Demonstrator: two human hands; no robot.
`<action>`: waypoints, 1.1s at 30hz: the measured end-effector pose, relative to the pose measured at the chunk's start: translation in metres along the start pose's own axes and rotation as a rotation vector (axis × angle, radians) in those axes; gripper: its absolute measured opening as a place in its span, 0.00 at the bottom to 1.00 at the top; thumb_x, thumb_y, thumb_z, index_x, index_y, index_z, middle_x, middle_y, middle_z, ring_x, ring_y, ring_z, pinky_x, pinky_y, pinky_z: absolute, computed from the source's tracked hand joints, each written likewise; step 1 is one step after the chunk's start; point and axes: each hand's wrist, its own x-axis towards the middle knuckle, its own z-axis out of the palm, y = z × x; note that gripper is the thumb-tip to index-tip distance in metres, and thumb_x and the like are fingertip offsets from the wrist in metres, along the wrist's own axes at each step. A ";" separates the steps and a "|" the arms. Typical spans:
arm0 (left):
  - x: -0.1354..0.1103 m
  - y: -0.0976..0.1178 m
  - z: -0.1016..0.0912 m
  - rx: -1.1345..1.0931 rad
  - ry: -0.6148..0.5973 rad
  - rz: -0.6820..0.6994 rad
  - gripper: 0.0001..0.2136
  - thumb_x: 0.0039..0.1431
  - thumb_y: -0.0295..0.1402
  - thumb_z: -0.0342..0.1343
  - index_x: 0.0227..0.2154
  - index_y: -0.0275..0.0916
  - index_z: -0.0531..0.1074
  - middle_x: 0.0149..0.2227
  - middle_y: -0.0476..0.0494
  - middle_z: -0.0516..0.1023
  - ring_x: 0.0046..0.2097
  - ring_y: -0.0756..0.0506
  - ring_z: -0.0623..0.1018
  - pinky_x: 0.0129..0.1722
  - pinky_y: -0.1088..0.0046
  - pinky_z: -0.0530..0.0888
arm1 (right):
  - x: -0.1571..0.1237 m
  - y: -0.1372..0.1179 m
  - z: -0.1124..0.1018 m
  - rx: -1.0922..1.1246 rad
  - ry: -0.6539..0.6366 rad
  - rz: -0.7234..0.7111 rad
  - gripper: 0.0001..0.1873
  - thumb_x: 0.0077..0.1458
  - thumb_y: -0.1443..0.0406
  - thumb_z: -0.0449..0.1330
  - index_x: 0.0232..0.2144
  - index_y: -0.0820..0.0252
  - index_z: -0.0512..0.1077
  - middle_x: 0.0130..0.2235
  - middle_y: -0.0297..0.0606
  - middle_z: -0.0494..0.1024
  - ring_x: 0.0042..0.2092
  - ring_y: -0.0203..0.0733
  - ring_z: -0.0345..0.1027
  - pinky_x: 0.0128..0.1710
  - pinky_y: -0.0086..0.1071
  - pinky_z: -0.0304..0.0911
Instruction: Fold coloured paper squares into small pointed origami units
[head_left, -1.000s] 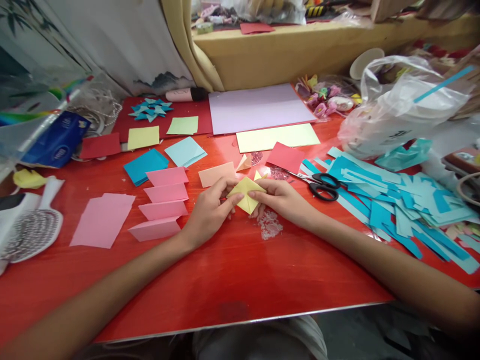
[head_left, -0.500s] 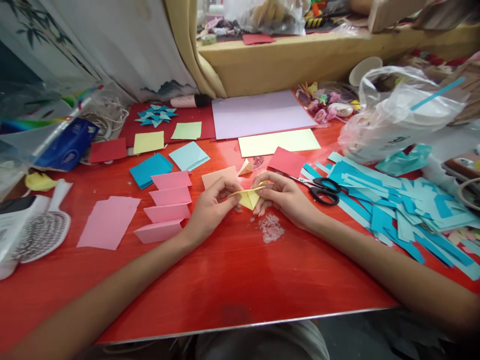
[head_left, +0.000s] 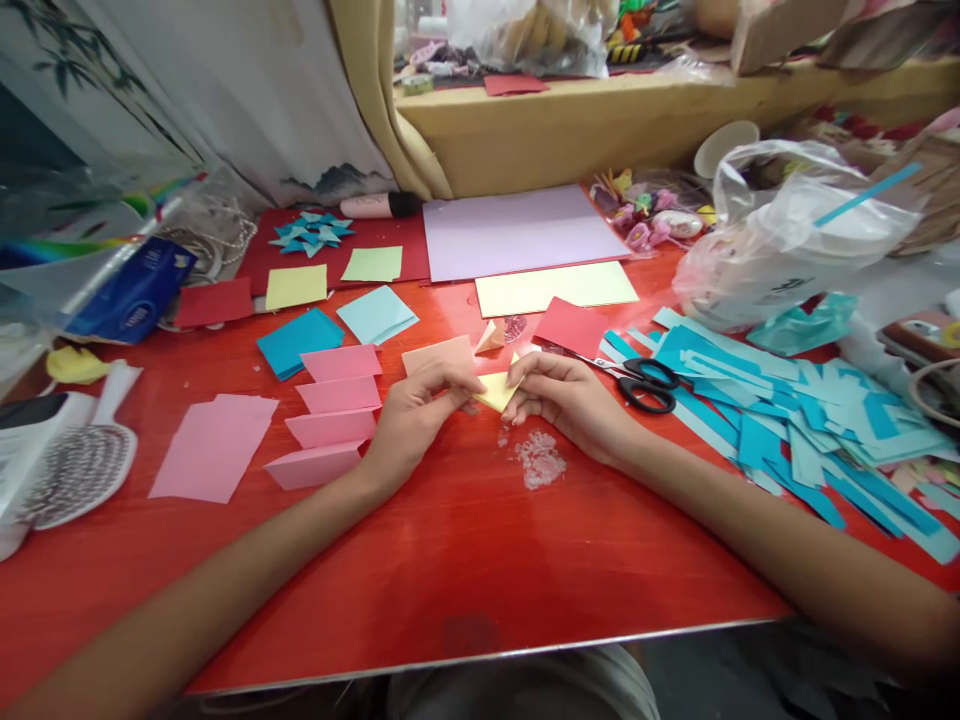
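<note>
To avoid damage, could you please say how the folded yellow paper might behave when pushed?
The folded yellow paper is likely light, being small. It seems fairly stiff, showing no sag between the left hand and right hand, yet, being paper, might crease.

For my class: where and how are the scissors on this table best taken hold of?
Probably by the black handles, coming down from the right: the scissors lie with both loops to the right and the metal blades pointing left, toward the red paper. That approach should meet the loops first, away from the blades.
</note>
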 end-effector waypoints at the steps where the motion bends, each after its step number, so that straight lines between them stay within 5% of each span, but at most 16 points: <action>1: 0.000 0.000 0.000 -0.011 0.006 -0.014 0.04 0.54 0.31 0.55 0.29 0.39 0.75 0.30 0.50 0.73 0.30 0.52 0.74 0.35 0.76 0.72 | 0.000 0.000 0.000 0.011 0.003 0.001 0.04 0.54 0.71 0.54 0.28 0.63 0.69 0.24 0.34 0.76 0.26 0.30 0.72 0.29 0.24 0.68; 12: -0.005 0.011 -0.001 0.211 -0.003 0.024 0.10 0.57 0.34 0.51 0.30 0.39 0.76 0.31 0.46 0.72 0.35 0.48 0.72 0.38 0.72 0.68 | 0.000 0.001 0.004 -0.040 0.035 -0.007 0.03 0.53 0.66 0.56 0.29 0.62 0.66 0.25 0.32 0.72 0.25 0.33 0.71 0.28 0.28 0.69; 20: -0.004 0.007 0.000 0.341 -0.151 0.041 0.08 0.58 0.33 0.51 0.34 0.41 0.75 0.35 0.47 0.74 0.39 0.48 0.72 0.40 0.72 0.67 | -0.003 0.004 0.008 -0.206 -0.011 -0.099 0.15 0.58 0.63 0.53 0.47 0.55 0.59 0.28 0.30 0.71 0.29 0.35 0.72 0.30 0.30 0.70; 24: -0.006 0.005 0.002 0.335 -0.036 0.028 0.05 0.57 0.32 0.52 0.34 0.41 0.71 0.34 0.49 0.73 0.38 0.49 0.72 0.37 0.74 0.66 | -0.002 0.006 0.008 -0.227 -0.037 -0.061 0.10 0.55 0.63 0.56 0.40 0.59 0.63 0.30 0.33 0.73 0.29 0.35 0.72 0.28 0.30 0.69; 28: -0.006 0.005 0.004 0.330 -0.033 -0.025 0.11 0.55 0.34 0.55 0.41 0.43 0.66 0.27 0.53 0.66 0.29 0.52 0.67 0.31 0.76 0.65 | -0.005 0.004 0.007 -0.460 -0.083 -0.008 0.06 0.57 0.64 0.53 0.30 0.61 0.66 0.22 0.30 0.69 0.24 0.31 0.66 0.25 0.26 0.62; 33: -0.005 0.007 0.003 0.234 -0.037 -0.052 0.08 0.55 0.37 0.54 0.28 0.39 0.67 0.25 0.52 0.65 0.27 0.53 0.67 0.27 0.77 0.65 | -0.007 0.001 0.009 -0.509 -0.057 0.021 0.08 0.55 0.61 0.56 0.30 0.61 0.68 0.23 0.30 0.69 0.24 0.31 0.64 0.24 0.26 0.59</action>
